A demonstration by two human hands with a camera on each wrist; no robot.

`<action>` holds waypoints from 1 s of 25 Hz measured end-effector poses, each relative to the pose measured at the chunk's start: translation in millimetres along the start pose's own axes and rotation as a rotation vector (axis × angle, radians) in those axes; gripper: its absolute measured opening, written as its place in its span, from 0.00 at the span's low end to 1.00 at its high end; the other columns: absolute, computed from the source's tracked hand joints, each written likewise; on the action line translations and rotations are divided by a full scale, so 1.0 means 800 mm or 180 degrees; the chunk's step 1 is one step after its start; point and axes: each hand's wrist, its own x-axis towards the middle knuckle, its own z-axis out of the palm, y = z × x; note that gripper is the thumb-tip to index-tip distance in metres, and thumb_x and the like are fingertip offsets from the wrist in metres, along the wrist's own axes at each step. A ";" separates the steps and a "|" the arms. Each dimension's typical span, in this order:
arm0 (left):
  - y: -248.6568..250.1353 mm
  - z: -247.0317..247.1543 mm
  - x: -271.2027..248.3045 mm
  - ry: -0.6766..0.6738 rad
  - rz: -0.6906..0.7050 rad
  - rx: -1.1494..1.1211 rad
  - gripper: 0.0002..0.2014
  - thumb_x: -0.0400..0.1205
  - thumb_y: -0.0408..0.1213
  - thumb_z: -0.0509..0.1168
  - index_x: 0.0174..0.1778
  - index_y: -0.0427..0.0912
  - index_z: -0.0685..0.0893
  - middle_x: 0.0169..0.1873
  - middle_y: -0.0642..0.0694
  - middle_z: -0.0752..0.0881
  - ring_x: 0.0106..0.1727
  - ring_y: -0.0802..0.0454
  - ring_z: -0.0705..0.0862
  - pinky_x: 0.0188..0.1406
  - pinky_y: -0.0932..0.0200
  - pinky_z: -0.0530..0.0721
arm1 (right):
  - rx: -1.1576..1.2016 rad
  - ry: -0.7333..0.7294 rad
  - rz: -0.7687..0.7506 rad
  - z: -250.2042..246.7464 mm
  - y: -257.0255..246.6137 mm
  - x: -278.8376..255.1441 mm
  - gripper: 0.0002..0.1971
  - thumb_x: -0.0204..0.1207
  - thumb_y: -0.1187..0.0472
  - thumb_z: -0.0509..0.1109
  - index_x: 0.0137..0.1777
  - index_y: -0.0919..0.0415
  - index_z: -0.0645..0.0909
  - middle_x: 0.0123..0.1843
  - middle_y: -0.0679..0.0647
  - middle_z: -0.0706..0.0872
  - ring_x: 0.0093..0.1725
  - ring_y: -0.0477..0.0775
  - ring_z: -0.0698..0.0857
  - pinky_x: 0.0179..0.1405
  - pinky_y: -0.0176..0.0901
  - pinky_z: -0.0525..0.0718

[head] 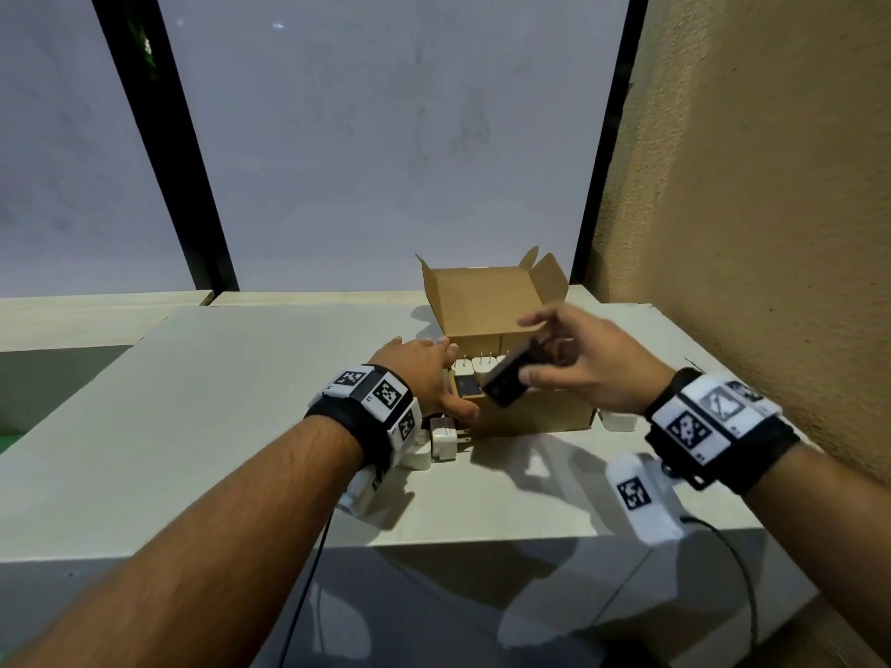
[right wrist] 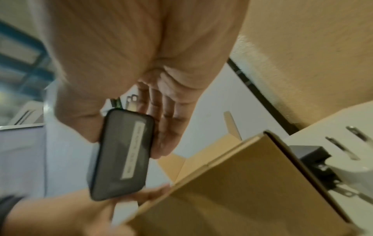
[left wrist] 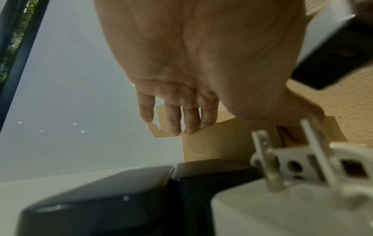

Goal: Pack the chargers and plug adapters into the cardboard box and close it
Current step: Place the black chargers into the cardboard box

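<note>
Black charger [head: 506,382] sits just above the cardboard box [head: 530,417], over its near-left corner, long axis tilted, low end toward the person, prongs at the far end. Right hand [head: 586,366] pinches it, thumb on the near end, fingers on the far side, index sticking out; wrist comes in from the box's right. Left hand [head: 429,373] steadies the box's left wall, fingers straight along it, thumb on the near corner. White chargers [head: 475,366] stand prongs-up inside; more white ones [head: 443,436] lie just left of the box.
</note>
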 end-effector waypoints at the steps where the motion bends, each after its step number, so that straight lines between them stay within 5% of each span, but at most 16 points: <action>1: 0.001 -0.001 0.000 -0.0020 -0.0006 0.0002 0.52 0.67 0.76 0.60 0.82 0.46 0.62 0.82 0.48 0.65 0.76 0.45 0.72 0.76 0.43 0.67 | 0.0170 0.0247 0.0199 -0.006 0.006 0.013 0.23 0.70 0.56 0.78 0.62 0.53 0.73 0.53 0.48 0.83 0.51 0.49 0.86 0.54 0.41 0.86; 6: 0.003 -0.002 -0.004 -0.0024 -0.0029 -0.0075 0.53 0.67 0.77 0.60 0.83 0.47 0.60 0.83 0.49 0.62 0.78 0.45 0.69 0.78 0.42 0.63 | 0.0095 0.0315 0.0590 0.004 0.027 0.062 0.20 0.71 0.55 0.77 0.62 0.56 0.80 0.58 0.51 0.86 0.57 0.52 0.85 0.55 0.46 0.85; 10: 0.002 -0.002 -0.003 -0.0039 -0.0051 -0.0074 0.53 0.68 0.77 0.59 0.84 0.47 0.57 0.84 0.49 0.60 0.80 0.45 0.67 0.79 0.41 0.61 | -0.0083 -0.0041 0.0924 0.026 0.032 0.082 0.24 0.73 0.56 0.76 0.68 0.55 0.74 0.59 0.53 0.84 0.56 0.56 0.85 0.50 0.49 0.88; 13: 0.003 -0.003 -0.005 -0.0067 -0.0039 -0.0094 0.52 0.69 0.76 0.60 0.83 0.47 0.60 0.83 0.49 0.61 0.80 0.46 0.66 0.79 0.41 0.60 | 0.0336 -0.0258 0.1213 0.041 0.038 0.088 0.24 0.74 0.59 0.75 0.67 0.60 0.71 0.57 0.59 0.85 0.51 0.61 0.88 0.56 0.59 0.88; 18: 0.003 -0.004 -0.007 -0.0065 -0.0067 -0.0113 0.51 0.68 0.76 0.60 0.82 0.47 0.60 0.83 0.49 0.62 0.80 0.46 0.66 0.80 0.39 0.59 | -0.0406 -0.0512 0.0999 0.059 0.035 0.087 0.21 0.77 0.55 0.72 0.69 0.55 0.74 0.61 0.55 0.86 0.56 0.53 0.83 0.54 0.42 0.81; 25: 0.003 -0.002 -0.006 -0.0054 -0.0089 -0.0132 0.51 0.68 0.76 0.60 0.82 0.48 0.60 0.83 0.49 0.61 0.81 0.47 0.64 0.80 0.38 0.57 | -0.0766 -0.0463 0.0817 0.058 0.033 0.084 0.18 0.77 0.52 0.72 0.66 0.51 0.81 0.60 0.52 0.87 0.53 0.50 0.83 0.51 0.39 0.80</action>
